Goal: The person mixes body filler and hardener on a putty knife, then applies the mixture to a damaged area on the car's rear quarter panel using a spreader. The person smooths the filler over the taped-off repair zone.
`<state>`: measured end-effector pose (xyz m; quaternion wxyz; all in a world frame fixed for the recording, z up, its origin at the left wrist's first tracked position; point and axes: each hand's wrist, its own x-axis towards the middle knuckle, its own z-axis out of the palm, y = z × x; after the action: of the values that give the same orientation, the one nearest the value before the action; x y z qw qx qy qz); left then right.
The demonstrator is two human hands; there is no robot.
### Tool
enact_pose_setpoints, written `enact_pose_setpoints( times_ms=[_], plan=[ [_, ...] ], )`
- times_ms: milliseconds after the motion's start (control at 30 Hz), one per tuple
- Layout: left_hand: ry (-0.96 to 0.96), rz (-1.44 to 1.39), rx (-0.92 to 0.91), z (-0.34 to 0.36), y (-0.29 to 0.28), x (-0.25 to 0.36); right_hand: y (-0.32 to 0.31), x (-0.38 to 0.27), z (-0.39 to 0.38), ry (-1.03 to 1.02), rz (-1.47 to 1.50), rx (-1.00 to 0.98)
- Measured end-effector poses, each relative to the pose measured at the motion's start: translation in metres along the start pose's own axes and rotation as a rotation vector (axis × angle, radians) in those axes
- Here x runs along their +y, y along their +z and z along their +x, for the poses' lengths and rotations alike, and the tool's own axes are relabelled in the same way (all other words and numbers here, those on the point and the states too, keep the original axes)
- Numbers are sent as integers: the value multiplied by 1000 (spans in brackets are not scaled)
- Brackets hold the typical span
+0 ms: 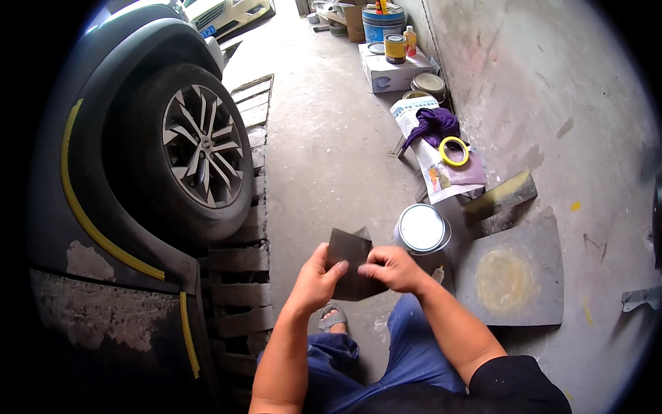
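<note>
My left hand [318,277] grips the left edge of a dark grey sheet of sandpaper [349,250], its thumb lying on the face. On the sheet's right side, my right hand [394,269] pinches the edge between thumb and curled fingers. A corner of the sheet stands up behind, as if bent or folded over. Both hands hold it in front of my knees, above the concrete floor. Just beyond my right hand is a lidded metal can [423,228] with a pale top.
On the left is a car's wheel [205,146]; yellow tape [88,222] follows the arch above scraped bodywork. Slatted grating [238,286] runs beside it. Right: a grey board [476,290], a yellow tape roll [454,151], purple cloth [436,126]. Farther back, a white box [389,72] carries cans.
</note>
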<state>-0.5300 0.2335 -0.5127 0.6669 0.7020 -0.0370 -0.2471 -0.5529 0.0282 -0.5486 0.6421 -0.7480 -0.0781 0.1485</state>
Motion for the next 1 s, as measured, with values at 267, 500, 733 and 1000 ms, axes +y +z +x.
enact_pose_setpoints(
  times_ms=[267,500,733,1000],
  plan=[
    [-47,71,-95,0,-1,-4,-64,-33,19,-74,239,441],
    [131,580,85,5,11,8,-27,0,-7,220,643,252],
    [364,651,217,13,18,-2,-44,3,4,290,718,214],
    [57,610,30,5,-3,3,-49,-2,9,-114,-134,127]
  ],
)
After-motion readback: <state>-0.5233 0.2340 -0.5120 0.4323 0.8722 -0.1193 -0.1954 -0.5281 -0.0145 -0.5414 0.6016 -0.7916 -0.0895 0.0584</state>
